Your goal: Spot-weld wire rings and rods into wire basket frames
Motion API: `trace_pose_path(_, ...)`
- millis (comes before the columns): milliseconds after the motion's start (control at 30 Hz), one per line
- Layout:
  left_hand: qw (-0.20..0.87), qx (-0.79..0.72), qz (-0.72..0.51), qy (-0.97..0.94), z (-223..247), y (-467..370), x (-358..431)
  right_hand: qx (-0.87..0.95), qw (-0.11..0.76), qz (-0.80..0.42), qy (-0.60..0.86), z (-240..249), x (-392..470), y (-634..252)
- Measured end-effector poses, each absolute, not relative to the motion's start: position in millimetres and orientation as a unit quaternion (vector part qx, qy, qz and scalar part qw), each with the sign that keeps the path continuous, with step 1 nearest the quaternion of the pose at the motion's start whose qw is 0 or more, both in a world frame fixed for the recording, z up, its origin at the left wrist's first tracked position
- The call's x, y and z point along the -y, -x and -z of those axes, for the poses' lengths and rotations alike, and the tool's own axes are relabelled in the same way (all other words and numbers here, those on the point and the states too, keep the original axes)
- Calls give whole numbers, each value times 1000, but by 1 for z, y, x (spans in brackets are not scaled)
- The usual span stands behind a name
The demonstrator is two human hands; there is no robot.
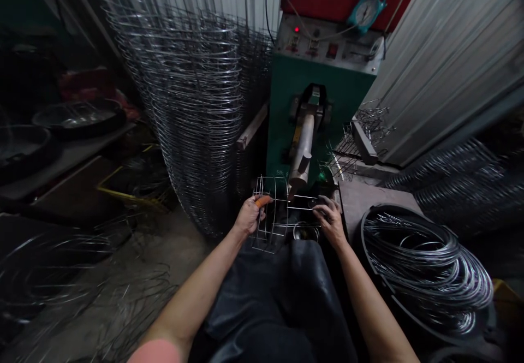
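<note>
A small curved wire frame (275, 226) is held below the tip of a spot-welding machine's arm (303, 147). My left hand (249, 215) is closed at the frame's left side, with an orange piece (264, 201) at the thumb; whether it is a finger cover or a handle, I cannot tell. My right hand (329, 220), its fingertips dark, pinches the straight wires that stick out to the right of the frame. The welding arm's lower end is close to these wires, and I cannot make out whether they touch.
Tall stacks of wire rings (192, 90) stand left of the green machine body (282, 101). At right, a black tub (379, 265) holds wire rings (434, 259). Loose wires (135, 297) lie on the floor at left, near a yellow crate (123, 192).
</note>
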State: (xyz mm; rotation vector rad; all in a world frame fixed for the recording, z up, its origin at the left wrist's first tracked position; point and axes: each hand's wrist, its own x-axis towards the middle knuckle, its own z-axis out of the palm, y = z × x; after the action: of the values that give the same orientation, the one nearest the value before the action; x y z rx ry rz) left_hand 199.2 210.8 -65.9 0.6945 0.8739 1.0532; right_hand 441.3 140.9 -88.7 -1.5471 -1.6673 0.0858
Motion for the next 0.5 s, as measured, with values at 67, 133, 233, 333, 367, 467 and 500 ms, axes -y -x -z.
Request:
trace_pose_path(67,721,-395,-477,-312,67,-201,-211,664,414,-42,621,88,-142,-443)
trace_pose_path(133,722,-396,-478,-307,67,-202,-212,664,410,-47,624,88,-144,-444)
trace_pose_path(233,723,-395,-480,-302,67,-204,-213,662,411,-51,624,87,-146,-445)
trace_pose_path(333,724,-392,-481,-301,67,-205,-216,660,420,-57,620,88,-149,-446)
trace_pose_path(367,724,-391,-481,-302,67,-205,-217,661,422,-59,618,88,-150,-447)
trace_pose_path(467,725,-391,-479,-303,67,-205,-220,662,423,-67,615,87,-154,-447)
trace_pose_path(500,725,-391,-479,-302,67,-205,-222,662,421,-69,616,86,-155,-447)
